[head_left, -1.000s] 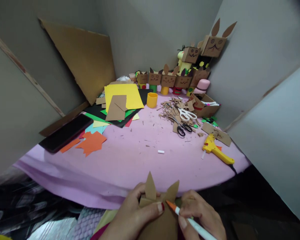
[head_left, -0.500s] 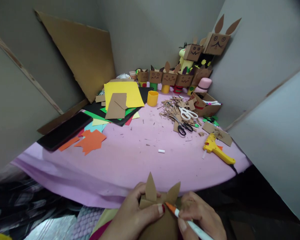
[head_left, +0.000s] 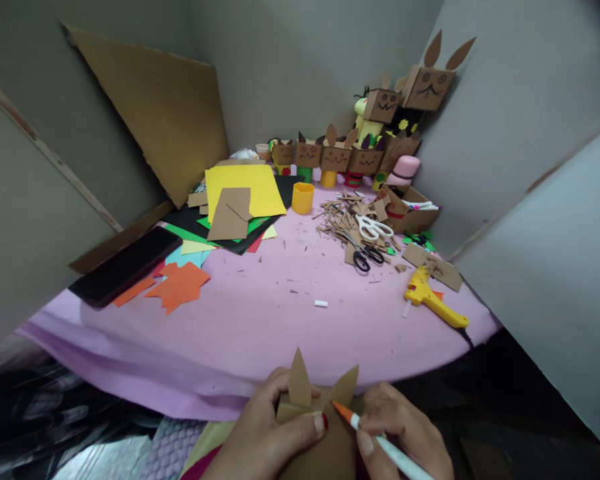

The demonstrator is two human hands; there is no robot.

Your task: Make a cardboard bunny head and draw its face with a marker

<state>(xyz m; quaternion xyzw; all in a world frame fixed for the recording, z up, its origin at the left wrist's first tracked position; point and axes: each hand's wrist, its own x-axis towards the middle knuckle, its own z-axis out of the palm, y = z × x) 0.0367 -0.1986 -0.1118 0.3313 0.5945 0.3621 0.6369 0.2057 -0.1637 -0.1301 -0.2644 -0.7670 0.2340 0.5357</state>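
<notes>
My left hand (head_left: 267, 433) is wrapped round a brown cardboard box figure (head_left: 325, 447) with two pointed ears (head_left: 300, 380), thumb pressed on its front face. My right hand (head_left: 405, 430) grips a white marker with an orange tip (head_left: 380, 443); the tip touches the cardboard just below the right ear. Both hands are at the near edge of the pink-covered table (head_left: 260, 320), low in the view.
On the table lie a yellow glue gun (head_left: 433, 300), white scissors (head_left: 373, 229), black scissors (head_left: 365, 257), cardboard scraps, coloured paper sheets (head_left: 240, 190), orange cutouts (head_left: 177, 283), a black phone (head_left: 125, 265), a yellow cup (head_left: 303, 198). Finished box figures (head_left: 365, 157) line the back corner.
The hands, marker and cardboard figure stay almost in place; the view has shifted slightly.
</notes>
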